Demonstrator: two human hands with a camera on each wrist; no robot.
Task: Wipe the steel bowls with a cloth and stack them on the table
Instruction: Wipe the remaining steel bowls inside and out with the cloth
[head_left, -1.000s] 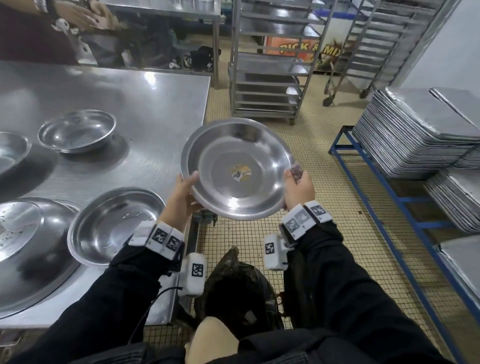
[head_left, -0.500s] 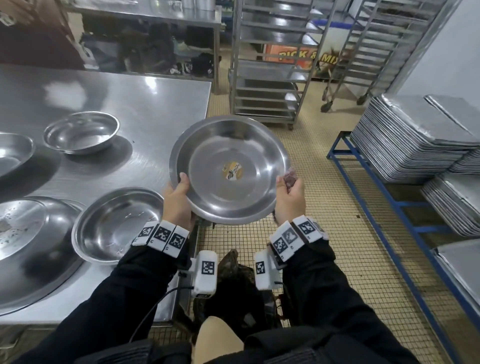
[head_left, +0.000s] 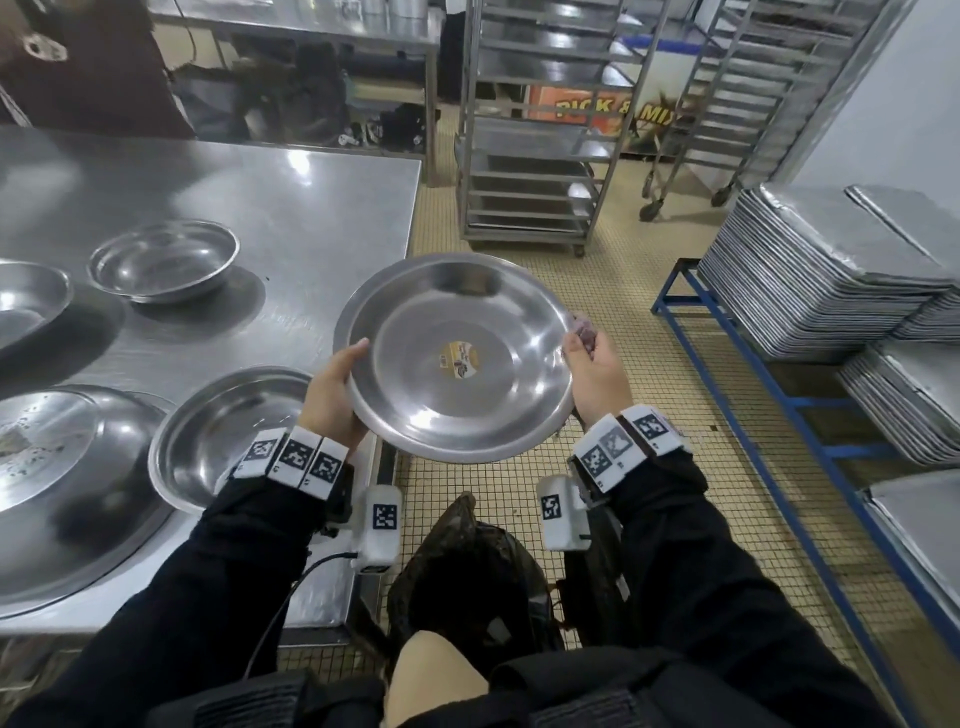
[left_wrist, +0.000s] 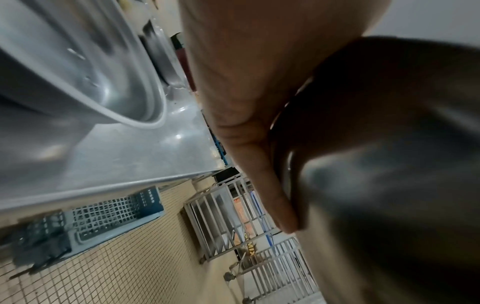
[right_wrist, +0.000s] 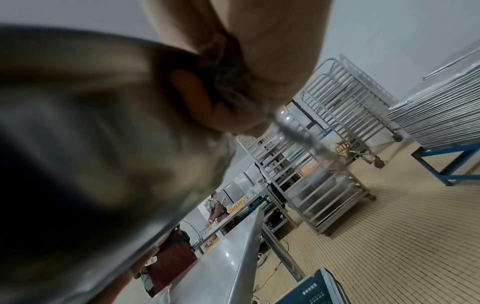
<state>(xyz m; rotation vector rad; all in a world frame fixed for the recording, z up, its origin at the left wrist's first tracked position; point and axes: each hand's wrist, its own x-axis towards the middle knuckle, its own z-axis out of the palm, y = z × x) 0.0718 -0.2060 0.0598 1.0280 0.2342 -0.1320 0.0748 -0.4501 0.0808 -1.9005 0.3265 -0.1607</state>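
A person held a steel bowl (head_left: 460, 358) in the air just off the bench (head_left: 291, 208) edge, above the tiled floor (head_left: 623, 291), its hollow tilted toward the camera and a yellow sticker (head_left: 460, 358) at its centre. The left hand (head_left: 332, 395) gripped the bowl's left rim, thumb on the inside; the right hand (head_left: 592, 374) clasped the right rim with a crumpled cloth (head_left: 584, 328) pinched against it. Four more bowls sat apart on the bench, the nearest (head_left: 228, 431) beside the left wrist. Tray stacks (head_left: 810, 270) lay on a blue rack (head_left: 769, 364) at right
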